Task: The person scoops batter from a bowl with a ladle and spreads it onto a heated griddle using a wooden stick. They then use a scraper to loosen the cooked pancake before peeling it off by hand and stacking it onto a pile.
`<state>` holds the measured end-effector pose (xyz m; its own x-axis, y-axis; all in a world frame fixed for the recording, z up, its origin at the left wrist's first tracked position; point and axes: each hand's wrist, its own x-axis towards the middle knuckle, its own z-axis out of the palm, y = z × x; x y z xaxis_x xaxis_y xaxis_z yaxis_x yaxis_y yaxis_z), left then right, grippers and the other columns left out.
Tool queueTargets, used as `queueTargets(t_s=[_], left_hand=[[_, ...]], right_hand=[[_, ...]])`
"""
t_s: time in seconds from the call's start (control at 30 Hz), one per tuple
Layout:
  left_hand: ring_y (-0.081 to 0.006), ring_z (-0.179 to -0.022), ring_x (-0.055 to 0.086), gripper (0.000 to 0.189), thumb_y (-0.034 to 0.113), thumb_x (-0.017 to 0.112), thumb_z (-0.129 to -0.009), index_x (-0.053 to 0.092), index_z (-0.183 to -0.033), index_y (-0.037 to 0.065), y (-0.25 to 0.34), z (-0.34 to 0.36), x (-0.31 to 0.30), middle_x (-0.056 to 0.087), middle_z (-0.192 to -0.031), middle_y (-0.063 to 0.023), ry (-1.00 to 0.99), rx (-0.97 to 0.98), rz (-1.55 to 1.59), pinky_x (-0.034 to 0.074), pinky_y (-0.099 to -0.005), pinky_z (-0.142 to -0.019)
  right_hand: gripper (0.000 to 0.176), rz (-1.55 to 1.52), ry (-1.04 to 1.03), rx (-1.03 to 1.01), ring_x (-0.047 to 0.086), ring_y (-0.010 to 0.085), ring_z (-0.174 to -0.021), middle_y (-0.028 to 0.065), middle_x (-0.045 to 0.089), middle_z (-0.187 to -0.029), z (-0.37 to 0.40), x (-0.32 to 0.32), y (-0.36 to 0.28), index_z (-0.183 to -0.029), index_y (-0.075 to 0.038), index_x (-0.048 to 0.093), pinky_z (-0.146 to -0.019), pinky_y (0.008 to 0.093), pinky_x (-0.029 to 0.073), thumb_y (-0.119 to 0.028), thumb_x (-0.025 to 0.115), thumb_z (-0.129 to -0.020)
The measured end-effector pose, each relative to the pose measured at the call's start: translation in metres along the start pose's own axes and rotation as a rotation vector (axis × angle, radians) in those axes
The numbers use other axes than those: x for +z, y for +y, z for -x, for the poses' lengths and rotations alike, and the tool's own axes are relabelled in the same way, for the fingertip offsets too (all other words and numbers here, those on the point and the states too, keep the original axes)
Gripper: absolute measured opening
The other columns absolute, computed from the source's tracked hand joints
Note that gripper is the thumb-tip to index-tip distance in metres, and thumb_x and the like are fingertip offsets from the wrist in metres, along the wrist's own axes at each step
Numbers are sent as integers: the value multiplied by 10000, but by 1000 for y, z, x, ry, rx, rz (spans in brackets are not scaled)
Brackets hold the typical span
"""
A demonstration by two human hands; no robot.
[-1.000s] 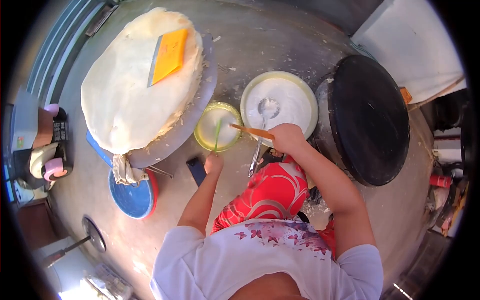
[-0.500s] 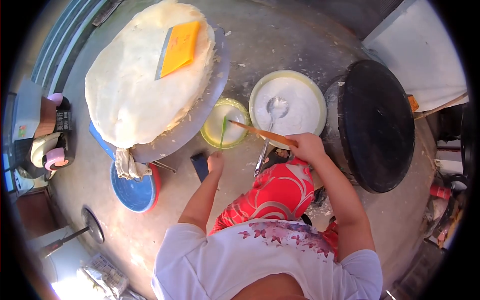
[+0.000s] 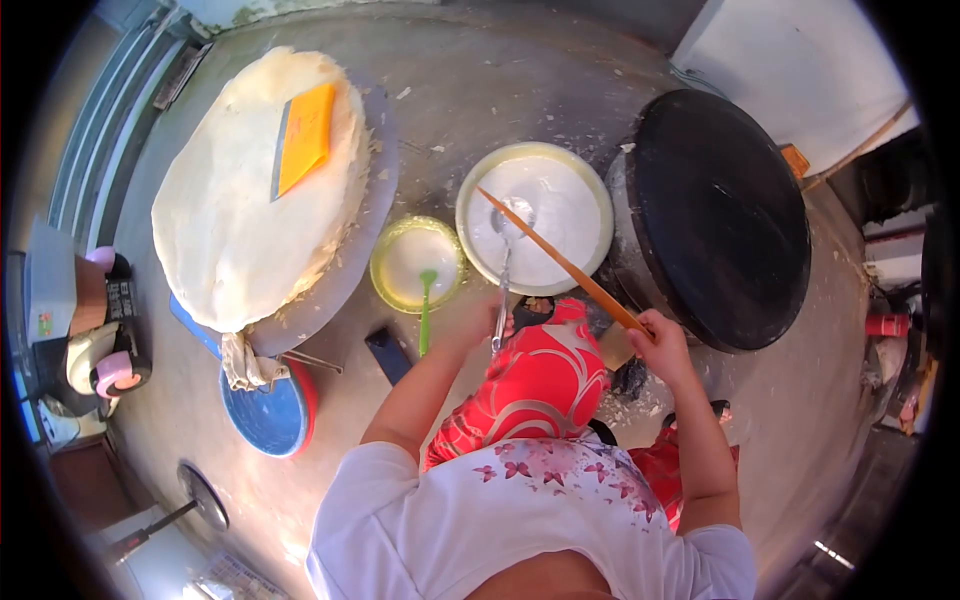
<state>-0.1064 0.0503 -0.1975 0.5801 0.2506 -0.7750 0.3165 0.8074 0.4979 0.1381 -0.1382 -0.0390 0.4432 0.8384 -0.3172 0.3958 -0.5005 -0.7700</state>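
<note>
My right hand (image 3: 657, 345) is closed around the end of a long wooden spatula (image 3: 570, 268), whose narrow tip overlaps the large bowl (image 3: 464, 232) of white batter. A metal ladle (image 3: 506, 262) rests with its head in that batter and its handle over the near rim. Blurred by motion, my left hand (image 3: 482, 325) is right at the ladle's handle; I cannot tell whether its fingers grip it. To the left, a green-handled brush or spoon (image 3: 426, 305) leans in a smaller yellow-green bowl (image 3: 378, 262) of pale liquid.
A round black griddle (image 3: 720, 220) stands at the right. On the left, thin flatbreads (image 3: 245, 190) are stacked on a round board (image 3: 375, 165) with a yellow-handled scraper (image 3: 305, 138) on top. A blue basin (image 3: 262, 410) and a phone (image 3: 388, 355) are nearer me.
My left hand has let go of the green utensil and moved right to the ladle handle. The wooden spatula has moved from the small bowl to over the large one, with my right hand drawn nearer.
</note>
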Motion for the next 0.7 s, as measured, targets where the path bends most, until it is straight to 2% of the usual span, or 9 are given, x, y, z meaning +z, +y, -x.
queueTargets(t_s=[0.07,0.17,0.2,0.33,0.4,0.43,0.5,0.57,0.7], left_hand=[[-163,-572,545,314,326,387,-897,478,-949,31,16,-2,13,567,-780,-66,-120,52,383,458,-292,-530],[-111,-510,470,295,294,384,-901,469,-941,15,15,-34,-2,501,-646,-39,-55,47,458,416,-251,-465],[-82,-449,390,270,261,395,-896,479,-911,5,24,-33,2,452,-586,-22,62,77,369,369,-233,-405],[-94,-418,386,253,244,413,-878,492,-865,4,61,-56,25,477,-601,-38,250,90,139,348,-236,-377],[-211,-529,528,238,178,453,-827,542,-844,-42,68,-65,51,555,-647,-146,444,165,-180,432,-307,-472],[-211,-529,528,238,178,453,-827,542,-844,-42,60,-63,52,555,-647,-146,441,165,-188,432,-307,-472],[-298,-566,583,282,228,480,-810,569,-821,-39,37,-49,36,595,-783,-222,380,263,-1250,476,-383,-529],[-327,-741,610,264,217,489,-793,611,-812,-16,40,-11,15,596,-858,-239,518,358,-1440,483,-407,-661],[-339,-828,583,225,185,487,-771,624,-792,8,121,20,33,604,-835,-208,612,149,-1637,452,-426,-742]], right_hand=[[116,-134,33,75,539,133,-556,71,587,-671,21,-13,9,-849,-14,540,-512,249,418,-68,607,-771],[98,-301,107,148,495,62,-535,30,571,-664,52,-31,14,-848,-7,533,-486,204,395,-48,594,-784],[95,-324,150,155,480,44,-531,16,566,-668,60,-36,18,-852,-6,529,-478,189,386,-44,589,-789],[93,-372,276,202,484,52,-525,17,562,-660,91,-47,40,-860,-11,525,-476,190,387,-42,583,-794],[87,-477,317,211,483,55,-514,18,555,-650,99,-49,48,-869,-11,511,-468,187,387,-31,566,-805],[87,-482,324,213,483,55,-514,18,555,-650,102,-52,53,-869,-11,511,-468,187,387,-31,566,-805],[84,-443,309,206,485,58,-505,22,552,-644,106,-56,65,-869,-13,496,-454,188,382,-20,555,-811],[85,-492,304,227,487,60,-503,24,552,-643,110,-54,76,-864,-13,488,-450,188,381,-19,555,-812],[87,-526,282,282,494,64,-501,30,550,-640,105,-51,78,-842,-16,475,-446,188,384,-21,557,-812]])
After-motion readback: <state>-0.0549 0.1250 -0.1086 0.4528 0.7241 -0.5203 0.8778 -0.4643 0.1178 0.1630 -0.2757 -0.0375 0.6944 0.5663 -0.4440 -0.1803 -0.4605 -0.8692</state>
